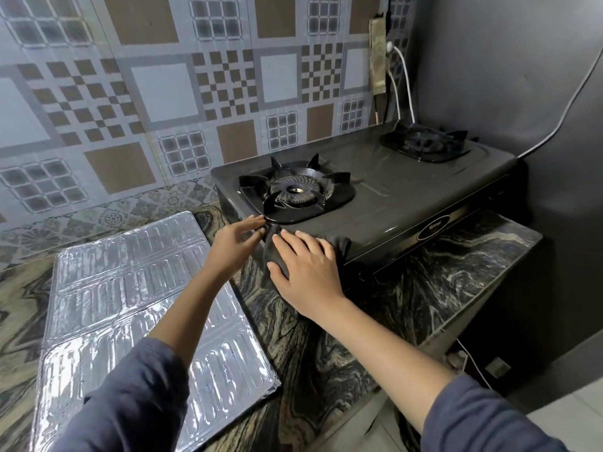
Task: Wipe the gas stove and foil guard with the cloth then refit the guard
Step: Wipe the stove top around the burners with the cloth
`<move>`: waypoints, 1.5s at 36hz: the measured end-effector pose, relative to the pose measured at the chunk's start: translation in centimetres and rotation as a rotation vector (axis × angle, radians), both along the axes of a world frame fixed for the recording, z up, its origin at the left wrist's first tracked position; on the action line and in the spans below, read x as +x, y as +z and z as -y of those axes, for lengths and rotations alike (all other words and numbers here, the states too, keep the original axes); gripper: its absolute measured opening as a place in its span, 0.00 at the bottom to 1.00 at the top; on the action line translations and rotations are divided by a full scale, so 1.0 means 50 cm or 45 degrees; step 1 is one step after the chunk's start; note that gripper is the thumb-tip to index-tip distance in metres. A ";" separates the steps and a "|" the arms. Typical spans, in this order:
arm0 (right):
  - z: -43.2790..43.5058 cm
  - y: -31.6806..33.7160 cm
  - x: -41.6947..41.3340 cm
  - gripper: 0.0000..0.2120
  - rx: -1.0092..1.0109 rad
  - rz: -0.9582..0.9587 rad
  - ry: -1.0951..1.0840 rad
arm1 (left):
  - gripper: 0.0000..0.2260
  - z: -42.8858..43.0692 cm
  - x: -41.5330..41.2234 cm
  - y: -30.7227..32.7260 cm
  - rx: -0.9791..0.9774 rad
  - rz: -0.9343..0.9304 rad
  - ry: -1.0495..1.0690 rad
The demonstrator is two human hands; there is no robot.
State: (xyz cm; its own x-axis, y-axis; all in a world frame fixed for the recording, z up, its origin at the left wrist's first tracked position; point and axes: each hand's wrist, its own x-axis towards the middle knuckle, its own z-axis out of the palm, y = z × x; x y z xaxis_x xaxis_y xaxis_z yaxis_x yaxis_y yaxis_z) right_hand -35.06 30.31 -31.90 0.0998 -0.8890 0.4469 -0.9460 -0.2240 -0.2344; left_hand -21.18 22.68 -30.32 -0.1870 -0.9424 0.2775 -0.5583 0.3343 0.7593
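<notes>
right hand (306,272) flat on cloth (339,244), stove (408,187) corner.

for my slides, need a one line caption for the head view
Right hand presses a dark cloth on the gas stove's front corner while the foil guard lies flat on the counter.

You have a single view, from the camera on your head, looking forward and steeply down over your own forearms. It sits close above the worktop (408,288), which fills the lower frame, with the gas stove (375,190) just past centre. The wide lens bends the tiled wall (163,93) at the left and the dark wall (505,76) at the right.
</notes>
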 end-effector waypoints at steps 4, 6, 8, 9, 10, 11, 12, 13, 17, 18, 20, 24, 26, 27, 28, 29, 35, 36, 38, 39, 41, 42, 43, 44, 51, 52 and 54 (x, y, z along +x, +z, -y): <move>0.003 -0.011 -0.042 0.24 -0.056 -0.117 0.253 | 0.15 -0.001 -0.003 0.001 0.031 -0.033 -0.008; 0.007 -0.007 -0.065 0.24 -0.039 -0.171 0.383 | 0.14 -0.004 -0.009 0.000 0.026 -0.051 0.007; 0.012 0.000 -0.088 0.25 -0.001 -0.222 0.494 | 0.14 -0.006 -0.014 -0.003 0.015 -0.078 0.035; 0.015 0.005 -0.099 0.25 0.033 -0.239 0.547 | 0.14 -0.006 -0.016 -0.005 0.011 -0.094 0.051; 0.019 0.010 -0.111 0.25 0.070 -0.251 0.596 | 0.14 -0.006 -0.018 -0.007 0.010 -0.103 0.067; 0.023 0.014 -0.123 0.26 0.102 -0.264 0.641 | 0.14 -0.006 -0.020 -0.009 0.009 -0.103 0.086; 0.027 0.018 -0.134 0.26 0.124 -0.277 0.681 | 0.14 -0.007 -0.023 -0.011 0.005 -0.099 0.107; 0.031 0.022 -0.143 0.26 0.136 -0.293 0.716 | 0.14 -0.008 -0.026 -0.013 0.001 -0.098 0.128; 0.051 0.029 -0.183 0.26 0.129 -0.331 0.795 | 0.13 -0.015 -0.044 -0.017 -0.016 -0.117 0.220; 0.057 0.029 -0.197 0.26 0.128 -0.334 0.799 | 0.13 -0.017 -0.051 -0.018 -0.018 -0.121 0.248; 0.068 0.027 -0.224 0.26 0.135 -0.334 0.789 | 0.13 -0.023 -0.063 -0.018 -0.012 -0.135 0.303; 0.088 0.024 -0.287 0.27 0.108 -0.304 0.727 | 0.13 -0.037 -0.094 -0.017 0.002 -0.158 0.404; 0.100 0.025 -0.322 0.27 0.116 -0.273 0.685 | 0.13 -0.043 -0.109 -0.018 0.005 -0.163 0.462; 0.106 0.026 -0.340 0.27 0.118 -0.260 0.664 | 0.13 -0.045 -0.116 -0.019 0.009 -0.181 0.480; 0.112 0.025 -0.357 0.27 0.111 -0.249 0.645 | 0.13 -0.047 -0.121 -0.020 0.015 -0.203 0.496; 0.118 0.024 -0.373 0.26 0.095 -0.240 0.627 | 0.13 -0.051 -0.127 -0.021 0.022 -0.221 0.514; 0.149 0.012 -0.458 0.27 0.035 -0.203 0.505 | 0.15 -0.087 -0.161 -0.020 0.009 -0.239 0.672; 0.152 0.011 -0.470 0.27 0.022 -0.192 0.487 | 0.15 -0.092 -0.167 -0.020 0.009 -0.246 0.697; 0.159 0.006 -0.492 0.28 0.003 -0.164 0.443 | 0.15 -0.103 -0.175 -0.022 0.005 -0.262 0.743; 0.162 0.003 -0.501 0.27 -0.004 -0.148 0.417 | 0.15 -0.109 -0.178 -0.023 -0.001 -0.267 0.758; 0.166 -0.005 -0.515 0.27 -0.033 -0.101 0.352 | 0.16 -0.120 -0.182 -0.028 -0.014 -0.265 0.776; 0.166 -0.009 -0.520 0.28 -0.053 -0.072 0.316 | 0.16 -0.127 -0.183 -0.031 -0.014 -0.273 0.786; 0.165 -0.013 -0.523 0.28 -0.069 -0.041 0.278 | 0.16 -0.133 -0.185 -0.035 -0.012 -0.291 0.798; 0.162 -0.018 -0.523 0.28 -0.079 -0.005 0.239 | 0.16 -0.140 -0.186 -0.038 -0.008 -0.311 0.811; 0.126 -0.039 -0.471 0.27 -0.102 0.252 -0.013 | 0.16 -0.181 -0.222 -0.038 -0.018 -0.460 0.862; 0.122 -0.040 -0.464 0.28 -0.093 0.257 -0.015 | 0.16 -0.183 -0.226 -0.038 -0.020 -0.474 0.872; 0.115 -0.041 -0.454 0.28 -0.093 0.241 0.006 | 0.16 -0.186 -0.230 -0.040 -0.035 -0.479 0.893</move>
State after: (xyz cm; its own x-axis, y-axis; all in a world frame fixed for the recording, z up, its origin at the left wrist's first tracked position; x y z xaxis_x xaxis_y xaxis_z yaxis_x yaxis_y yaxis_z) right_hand -57.77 24.55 -33.97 0.0121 -0.8531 0.5216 -0.8855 -0.2514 -0.3907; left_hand -32.69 31.97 -32.31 0.5580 -0.7976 0.2291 -0.3533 0.0215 0.9353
